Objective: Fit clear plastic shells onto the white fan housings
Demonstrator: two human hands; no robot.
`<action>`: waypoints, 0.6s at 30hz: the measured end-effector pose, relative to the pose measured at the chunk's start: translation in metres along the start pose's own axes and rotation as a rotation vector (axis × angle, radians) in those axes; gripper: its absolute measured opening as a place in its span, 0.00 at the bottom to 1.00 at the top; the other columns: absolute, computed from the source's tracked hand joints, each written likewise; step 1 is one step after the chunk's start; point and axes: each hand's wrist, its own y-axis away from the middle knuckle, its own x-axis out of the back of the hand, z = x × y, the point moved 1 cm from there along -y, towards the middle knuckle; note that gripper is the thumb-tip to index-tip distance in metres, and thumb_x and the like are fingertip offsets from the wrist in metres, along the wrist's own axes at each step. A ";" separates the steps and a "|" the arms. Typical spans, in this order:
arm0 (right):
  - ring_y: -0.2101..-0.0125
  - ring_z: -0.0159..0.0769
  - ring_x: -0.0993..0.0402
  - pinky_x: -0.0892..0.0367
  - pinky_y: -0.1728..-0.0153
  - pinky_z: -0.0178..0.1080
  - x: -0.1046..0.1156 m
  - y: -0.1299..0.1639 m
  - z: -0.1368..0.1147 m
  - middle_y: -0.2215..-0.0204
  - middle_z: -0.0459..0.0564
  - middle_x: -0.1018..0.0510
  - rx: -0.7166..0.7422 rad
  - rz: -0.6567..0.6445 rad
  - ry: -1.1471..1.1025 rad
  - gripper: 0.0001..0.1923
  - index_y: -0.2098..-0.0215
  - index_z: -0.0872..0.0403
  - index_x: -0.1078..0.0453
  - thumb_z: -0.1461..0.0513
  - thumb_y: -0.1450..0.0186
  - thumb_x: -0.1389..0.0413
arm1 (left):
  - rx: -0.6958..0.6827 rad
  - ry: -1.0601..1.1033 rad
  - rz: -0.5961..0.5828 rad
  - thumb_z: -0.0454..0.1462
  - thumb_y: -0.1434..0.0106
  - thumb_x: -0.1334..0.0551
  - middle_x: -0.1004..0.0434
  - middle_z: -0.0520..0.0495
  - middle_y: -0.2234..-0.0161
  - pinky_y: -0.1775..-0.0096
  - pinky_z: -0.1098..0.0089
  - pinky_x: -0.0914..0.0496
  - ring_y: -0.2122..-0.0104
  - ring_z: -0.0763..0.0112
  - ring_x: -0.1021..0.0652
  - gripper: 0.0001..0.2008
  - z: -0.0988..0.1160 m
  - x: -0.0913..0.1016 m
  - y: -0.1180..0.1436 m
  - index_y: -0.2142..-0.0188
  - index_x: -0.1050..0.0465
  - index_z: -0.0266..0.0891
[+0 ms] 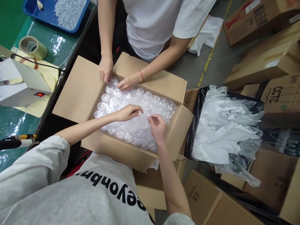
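Observation:
An open cardboard box (82, 93) sits in front of me, filled with rows of clear plastic cups (140, 97) seen from their ribbed ends. My left hand (128, 112) reaches over the cups with fingertips pinched on a thin clear plastic film (140, 123) that lies across them. My right hand (157, 126) pinches the same film just to the right. Across the box, another person's two hands (105, 69) (127, 83) rest on the cups at the far edge.
A black bin (199, 103) lined with crumpled clear plastic bags (227, 131) stands right of the box. Stacked cardboard cartons (262, 59) fill the right side. At left, a green table holds a tape roll (32, 47), a blue tray (47, 12) of small parts and a white device (25, 87).

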 end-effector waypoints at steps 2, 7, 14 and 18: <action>0.68 0.39 0.23 0.26 0.62 0.42 -0.010 0.004 -0.005 0.70 0.48 0.21 -0.003 -0.026 -0.031 0.14 0.66 0.51 0.27 0.50 0.37 0.39 | -0.013 0.003 -0.005 0.31 0.32 0.41 0.20 0.48 0.68 0.60 0.70 0.29 0.68 0.71 0.22 0.09 0.002 -0.004 0.004 0.56 0.23 0.38; 0.63 0.41 0.19 0.24 0.59 0.43 -0.034 0.020 0.002 0.65 0.51 0.18 -0.028 -0.093 -0.077 0.17 0.62 0.50 0.26 0.46 0.36 0.40 | -0.037 0.041 -0.038 0.35 0.36 0.34 0.17 0.45 0.63 0.60 0.69 0.27 0.67 0.69 0.21 0.08 -0.003 -0.011 0.017 0.57 0.20 0.39; 0.58 0.48 0.25 0.29 0.54 0.51 -0.010 0.062 0.066 0.56 0.62 0.23 -0.229 0.233 0.179 0.23 0.56 0.55 0.28 0.46 0.36 0.44 | 0.208 0.059 0.287 0.41 0.28 0.41 0.26 0.51 0.75 0.67 0.70 0.28 0.74 0.73 0.26 0.15 -0.044 -0.004 0.028 0.70 0.26 0.36; 0.57 0.52 0.28 0.33 0.50 0.54 -0.022 0.063 0.101 0.61 0.61 0.25 -0.316 0.284 0.313 0.17 0.65 0.55 0.27 0.49 0.41 0.37 | 0.289 0.090 0.436 0.45 0.27 0.39 0.22 0.48 0.64 0.66 0.69 0.24 0.69 0.73 0.22 0.15 -0.055 0.004 0.048 0.56 0.25 0.34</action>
